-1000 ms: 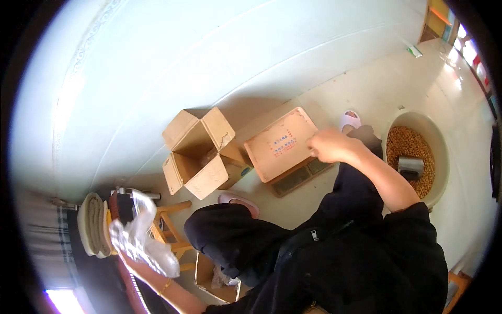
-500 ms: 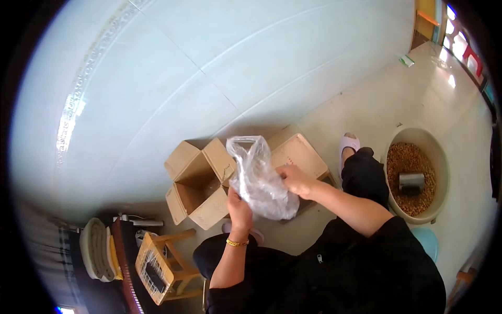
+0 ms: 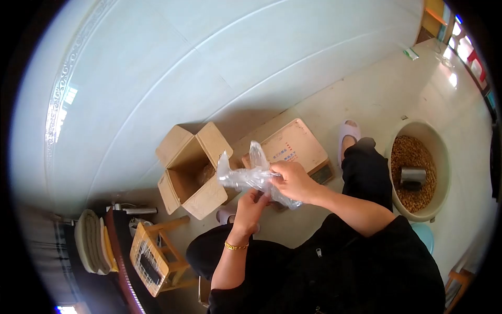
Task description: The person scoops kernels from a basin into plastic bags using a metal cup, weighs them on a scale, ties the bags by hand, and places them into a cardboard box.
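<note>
Two bare hands work a clear, crumpled, thin plastic bag (image 3: 241, 178) above the floor, between an open brown cardboard box (image 3: 207, 200) at left and a flat pale-brown box with blue and red print (image 3: 307, 142) on the far side. The left hand (image 3: 248, 210), a gold-coloured bracelet (image 3: 236, 246) at its wrist, grasps the bag's near edge between thumb and fingers; the right hand (image 3: 294, 182) grips it from the right, fingers curled on a gathered fold. Neither grip is released. At right, a round cream tub (image 3: 444, 172) holds small brown kernels (image 3: 409, 148) and a silvery metal cylinder (image 3: 413, 175).

The film looks flimsy: a hard pull between the two grips could split it, and a loose pinch could let the slick plastic slide to the floor. Its left end overlaps the open box's flap in view; whether they touch cannot be told, but a snag there seems possible.

Half a second earlier, the bag hangs fuller and longer, its looped top pointing far; now it is bunched, with two peaks jutting far and left, and more of the flat box's print shows. The tub remains at right.
</note>
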Available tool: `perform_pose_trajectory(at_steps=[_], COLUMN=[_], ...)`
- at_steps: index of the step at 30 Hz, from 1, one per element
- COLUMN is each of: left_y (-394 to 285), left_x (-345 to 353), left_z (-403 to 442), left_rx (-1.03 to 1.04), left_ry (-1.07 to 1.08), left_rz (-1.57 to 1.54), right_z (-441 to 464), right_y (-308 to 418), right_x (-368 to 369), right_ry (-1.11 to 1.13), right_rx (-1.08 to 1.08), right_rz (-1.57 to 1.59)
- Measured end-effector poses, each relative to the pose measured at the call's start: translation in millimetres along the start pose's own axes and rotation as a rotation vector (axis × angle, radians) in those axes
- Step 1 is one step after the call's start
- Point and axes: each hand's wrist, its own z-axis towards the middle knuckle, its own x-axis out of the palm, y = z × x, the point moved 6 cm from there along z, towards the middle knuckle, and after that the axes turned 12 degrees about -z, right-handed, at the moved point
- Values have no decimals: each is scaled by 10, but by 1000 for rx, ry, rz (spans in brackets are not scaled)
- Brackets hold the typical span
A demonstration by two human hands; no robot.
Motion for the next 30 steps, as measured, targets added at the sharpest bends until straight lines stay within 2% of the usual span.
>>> perform_pose_trajectory(at_steps=[2,4,6,8,9,10,12,13,14,15,16,17,18,19,20,22,24,26,27,30], left_y=[-21,-157,-171,-299,-320,-313,-298,-334,-398,-432,-386,-333,-308,-327,-364,-385,-249,-340,-349,-340], left_x=[-54,-197,-334,-320,-303,-331,-378,-357,-319,-298,-337,-374,-375,-338,-273,-220,-310,-348,-369,-389], left_z=[1,-10,12,-15,-54,-53,-51,-84,-130,-155,-153,-136,-110,-90,-90,-122,-56,-30,-70,-36], left_rx=[20,123,152,225,198,198,215,212,216,219,219,236,253,253,251,147,104,271,233,318], left_ry=[-55,-177,-208,-189,-197,-197,-96,-101,-117,-132,-132,-65,3,-81,-79,-191,-147,-320,-394,-340], left_rz=[23,-124,-123,-471,-611,-609,-732,-732,-691,-650,-651,-580,-509,-423,-422,-425,-411,-164,24,176], right_z=[-1,57,80,104,116,92,85,116,110,173,178,189,208,218,195,109,74,105,104,92], right_y=[-11,-114,-355,-300,-212,-121,-199,-208,-242,-388,-370,-300,-227,-132,-100,-13,34,-157,-221,-209], right_x=[-111,-241,-363,-500,-453,-371,-280,-396,-517,-491,-520,-556,-579,-609,-600,-379,-412,-334,-371,-442], right_ry=[-96,-136,-279,-286,-8,271,324,71,-182,-190,-189,-171,-215,-260,-261,120,56,59,-32,-81], right_rx=[-23,55,219,247,181,112,176,221,263,294,294,237,101,-35,-33,79,76,220,265,351], right_rz=[-73,-83,85,118,-38,-193,-172,-59,53,192,192,294,266,237,237,360,292,266,191,300])
